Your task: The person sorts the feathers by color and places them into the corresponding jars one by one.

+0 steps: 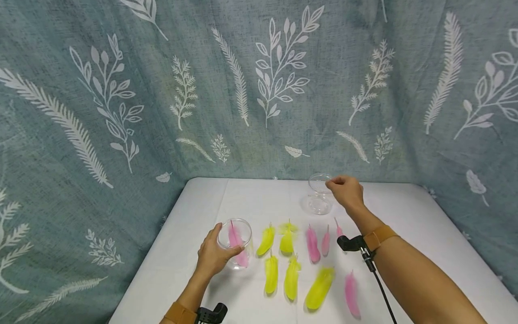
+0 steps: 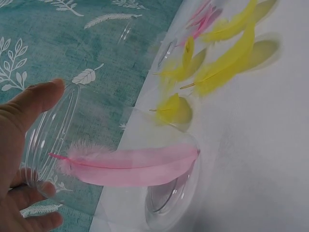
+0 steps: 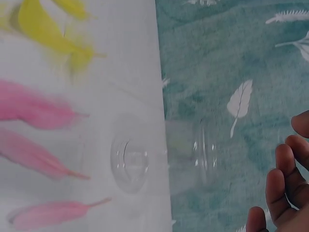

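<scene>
My left hand (image 1: pixel 214 254) grips a clear plastic jar (image 2: pixel 130 128) near its rim, thumb on one side and fingers on the other. A pink feather (image 2: pixel 130 166) lies inside that jar, its quill toward the mouth. At the back of the table, my right hand (image 1: pixel 346 191) is beside the rim of a second clear jar (image 1: pixel 319 206). In the right wrist view its fingers (image 3: pixel 285 159) are loosely bent, apart from the jar, with nothing seen between them. Nothing coloured shows inside the second jar.
Several yellow feathers (image 1: pixel 271 274) lie between the hands on the white table (image 1: pixel 243 193). Pink feathers (image 1: pixel 312 245) lie to their right, one (image 1: pixel 352 294) nearer the front edge. A patterned teal curtain (image 1: pixel 243 90) stands behind and beside the table.
</scene>
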Action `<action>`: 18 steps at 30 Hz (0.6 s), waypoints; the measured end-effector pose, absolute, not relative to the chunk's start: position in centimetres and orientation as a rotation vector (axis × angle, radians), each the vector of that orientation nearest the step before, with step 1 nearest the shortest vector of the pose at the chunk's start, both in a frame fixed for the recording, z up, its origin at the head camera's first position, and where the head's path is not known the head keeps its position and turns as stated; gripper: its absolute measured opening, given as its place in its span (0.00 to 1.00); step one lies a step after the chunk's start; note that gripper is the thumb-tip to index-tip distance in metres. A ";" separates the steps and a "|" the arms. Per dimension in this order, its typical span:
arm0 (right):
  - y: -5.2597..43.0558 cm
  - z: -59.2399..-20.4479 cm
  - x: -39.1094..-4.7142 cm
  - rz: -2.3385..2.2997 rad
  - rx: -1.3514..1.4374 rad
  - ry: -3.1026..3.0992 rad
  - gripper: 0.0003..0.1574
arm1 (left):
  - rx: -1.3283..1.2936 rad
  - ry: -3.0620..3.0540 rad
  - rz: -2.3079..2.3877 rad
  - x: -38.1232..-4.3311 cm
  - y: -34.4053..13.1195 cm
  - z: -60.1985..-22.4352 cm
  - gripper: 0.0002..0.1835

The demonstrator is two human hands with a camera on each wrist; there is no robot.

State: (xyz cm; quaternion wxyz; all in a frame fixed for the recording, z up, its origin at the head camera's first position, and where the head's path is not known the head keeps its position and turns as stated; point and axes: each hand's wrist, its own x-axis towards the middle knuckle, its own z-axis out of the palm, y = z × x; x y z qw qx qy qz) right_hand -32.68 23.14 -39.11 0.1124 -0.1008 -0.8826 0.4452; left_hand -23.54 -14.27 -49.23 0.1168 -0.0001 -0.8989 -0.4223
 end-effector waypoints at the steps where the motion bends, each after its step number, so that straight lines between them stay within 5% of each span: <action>1: 23.5 -39.3 -32.8 1.300 -0.304 -2.597 0.22 | 0.003 -2.632 -1.238 -23.5 -14.3 -49.2 0.52; 18: 27.5 -43.7 -33.8 1.198 -0.513 -2.742 0.22 | 0.047 -2.651 -1.255 -23.5 -14.3 -49.2 0.52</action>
